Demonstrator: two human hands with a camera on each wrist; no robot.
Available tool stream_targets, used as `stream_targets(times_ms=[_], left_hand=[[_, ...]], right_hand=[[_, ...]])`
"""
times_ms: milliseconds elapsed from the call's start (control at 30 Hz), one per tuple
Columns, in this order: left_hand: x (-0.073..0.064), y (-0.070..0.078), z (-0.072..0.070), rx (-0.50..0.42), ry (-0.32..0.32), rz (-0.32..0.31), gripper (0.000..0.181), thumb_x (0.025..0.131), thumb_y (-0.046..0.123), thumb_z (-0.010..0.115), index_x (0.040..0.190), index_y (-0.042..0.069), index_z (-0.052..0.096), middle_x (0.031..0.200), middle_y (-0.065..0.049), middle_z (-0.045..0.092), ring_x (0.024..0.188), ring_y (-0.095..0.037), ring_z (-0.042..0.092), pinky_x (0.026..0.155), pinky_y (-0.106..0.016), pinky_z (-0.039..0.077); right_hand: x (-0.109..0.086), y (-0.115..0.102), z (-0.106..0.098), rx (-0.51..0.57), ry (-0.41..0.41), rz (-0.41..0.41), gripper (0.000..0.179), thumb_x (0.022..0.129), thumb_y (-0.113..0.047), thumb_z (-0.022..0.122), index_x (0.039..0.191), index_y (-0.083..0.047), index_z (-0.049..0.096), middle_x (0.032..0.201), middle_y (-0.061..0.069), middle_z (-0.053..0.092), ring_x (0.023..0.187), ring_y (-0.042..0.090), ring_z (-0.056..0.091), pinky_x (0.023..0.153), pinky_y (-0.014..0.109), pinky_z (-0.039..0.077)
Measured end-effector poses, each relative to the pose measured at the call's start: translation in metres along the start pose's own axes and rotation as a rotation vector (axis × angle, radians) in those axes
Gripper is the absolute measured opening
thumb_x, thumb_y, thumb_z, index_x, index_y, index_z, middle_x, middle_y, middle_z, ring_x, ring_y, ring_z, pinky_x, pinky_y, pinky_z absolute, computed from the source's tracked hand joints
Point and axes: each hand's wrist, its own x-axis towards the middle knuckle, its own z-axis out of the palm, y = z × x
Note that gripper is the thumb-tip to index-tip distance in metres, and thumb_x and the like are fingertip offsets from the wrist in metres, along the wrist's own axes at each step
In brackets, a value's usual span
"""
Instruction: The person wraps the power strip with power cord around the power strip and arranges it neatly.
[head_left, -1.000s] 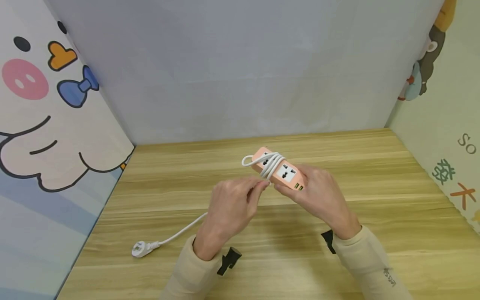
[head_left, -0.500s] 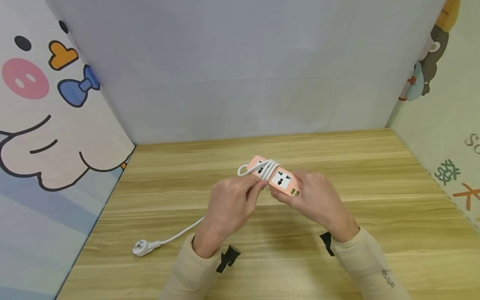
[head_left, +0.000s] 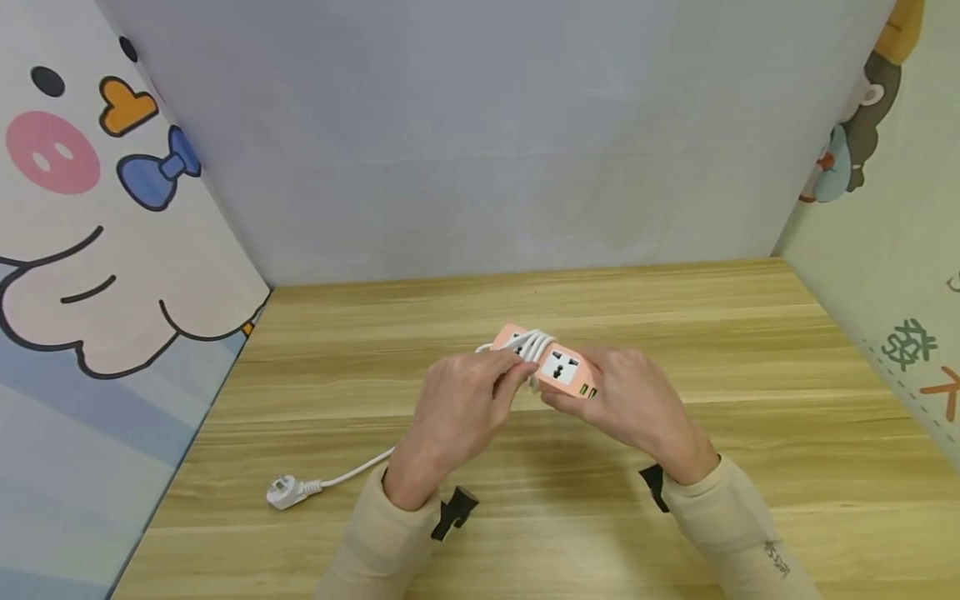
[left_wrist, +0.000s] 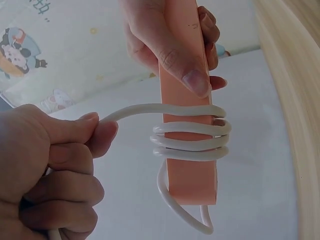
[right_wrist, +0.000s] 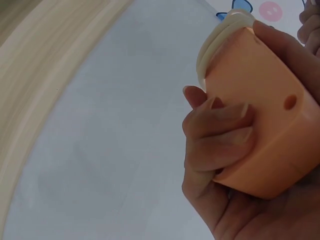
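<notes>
A peach-coloured power strip (head_left: 558,367) with white sockets and two USB ports is held above the table, tilted. My right hand (head_left: 630,392) grips its USB end, fingers wrapped over the back and thumb along the side. Several turns of white cord (left_wrist: 192,142) circle the strip's other half, and a loose loop hangs past its end in the left wrist view. With thumb and forefinger my left hand (head_left: 468,404) pinches the cord beside the strip, pulling it fairly straight. The same cord also passes through the curled lower fingers.
The cord's white plug (head_left: 285,492) lies on the wooden table (head_left: 337,350) at the left. A grey backdrop (head_left: 480,150) rises behind the table, with cartoon-printed panels on both sides. Black camera mounts (head_left: 453,510) sit at the wrists.
The power strip and right hand have lowered a little toward me. My left hand keeps its pinch on the cord, nearly in place. The plug has shifted very slightly.
</notes>
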Motion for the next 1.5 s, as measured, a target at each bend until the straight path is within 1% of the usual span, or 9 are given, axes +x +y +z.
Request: stream_targets(times_ms=[200, 433, 600, 733, 833, 967, 1233, 1367, 1500], left_hand=[[0.000, -0.001, -0.002, -0.020, -0.017, -0.014, 0.023, 0.100, 0.021, 0.066, 0.080, 0.012, 0.070, 0.058, 0.005, 0.054, 0.047, -0.001, 0.037, 0.045, -0.016, 0.030], [0.000, -0.002, -0.002, -0.011, -0.015, -0.003, 0.022, 0.096, 0.024, 0.072, 0.078, 0.012, 0.071, 0.057, 0.006, 0.054, 0.049, -0.001, 0.038, 0.046, -0.016, 0.029], [-0.001, -0.003, -0.002, -0.018, -0.017, 0.001, 0.025, 0.096, 0.025, 0.072, 0.074, 0.013, 0.068, 0.055, 0.007, 0.050, 0.049, -0.001, 0.037, 0.046, -0.016, 0.028], [-0.001, -0.004, -0.003, -0.025, -0.027, 0.008, 0.023, 0.096, 0.027, 0.071, 0.076, 0.015, 0.070, 0.055, 0.008, 0.049, 0.049, -0.001, 0.036, 0.047, -0.016, 0.028], [0.000, -0.004, -0.005, -0.043, -0.056, 0.004, 0.021, 0.097, 0.027, 0.070, 0.080, 0.015, 0.073, 0.055, 0.009, 0.049, 0.049, 0.000, 0.036, 0.047, -0.016, 0.028], [0.000, -0.005, -0.009, -0.061, -0.089, -0.007, 0.018, 0.096, 0.027, 0.071, 0.084, 0.015, 0.077, 0.058, 0.009, 0.055, 0.050, 0.001, 0.038, 0.047, -0.016, 0.030], [-0.001, -0.010, -0.015, -0.095, -0.118, -0.002, 0.018, 0.092, 0.032, 0.075, 0.083, 0.017, 0.079, 0.063, 0.009, 0.062, 0.053, 0.002, 0.041, 0.051, -0.015, 0.035], [-0.002, -0.013, -0.017, -0.107, -0.118, 0.006, 0.019, 0.088, 0.036, 0.079, 0.079, 0.019, 0.078, 0.057, 0.011, 0.050, 0.052, 0.001, 0.034, 0.051, -0.016, 0.030], [-0.002, -0.015, -0.018, -0.126, -0.123, -0.005, 0.020, 0.087, 0.039, 0.079, 0.081, 0.019, 0.080, 0.056, 0.011, 0.043, 0.052, 0.000, 0.030, 0.052, -0.017, 0.026]], right_hand=[[-0.001, -0.002, -0.001, -0.008, -0.026, -0.012, 0.033, 0.085, -0.049, 0.078, 0.103, -0.021, 0.074, 0.072, -0.008, 0.064, 0.059, 0.008, 0.051, 0.057, 0.026, 0.044], [-0.005, -0.004, -0.004, -0.045, -0.074, -0.018, 0.031, 0.082, -0.049, 0.080, 0.082, -0.022, 0.065, 0.062, -0.010, 0.052, 0.056, 0.007, 0.045, 0.054, 0.025, 0.039], [-0.006, -0.006, -0.006, -0.052, -0.099, -0.013, 0.035, 0.081, -0.050, 0.080, 0.075, -0.023, 0.058, 0.061, -0.010, 0.049, 0.055, 0.007, 0.044, 0.053, 0.025, 0.037], [-0.006, -0.007, -0.007, -0.044, -0.127, -0.016, 0.036, 0.080, -0.051, 0.080, 0.074, -0.024, 0.058, 0.061, -0.010, 0.050, 0.055, 0.006, 0.044, 0.054, 0.024, 0.038], [-0.006, -0.008, -0.007, -0.043, -0.143, -0.025, 0.036, 0.080, -0.052, 0.081, 0.074, -0.024, 0.058, 0.061, -0.011, 0.050, 0.055, 0.006, 0.044, 0.053, 0.024, 0.038], [-0.007, -0.010, -0.009, -0.042, -0.168, -0.039, 0.040, 0.079, -0.055, 0.081, 0.073, -0.024, 0.056, 0.063, -0.010, 0.050, 0.056, 0.005, 0.044, 0.053, 0.023, 0.038], [-0.009, -0.012, -0.011, -0.027, -0.232, -0.092, 0.041, 0.080, -0.056, 0.080, 0.075, -0.023, 0.057, 0.062, -0.011, 0.049, 0.055, 0.004, 0.044, 0.052, 0.022, 0.038], [-0.011, -0.012, -0.011, -0.025, -0.257, -0.118, 0.041, 0.081, -0.056, 0.079, 0.074, -0.024, 0.056, 0.061, -0.012, 0.048, 0.054, 0.003, 0.043, 0.051, 0.021, 0.037], [-0.012, -0.013, -0.014, -0.009, -0.270, -0.132, 0.039, 0.081, -0.057, 0.079, 0.076, -0.024, 0.058, 0.062, -0.013, 0.049, 0.054, 0.002, 0.044, 0.052, 0.021, 0.038]])
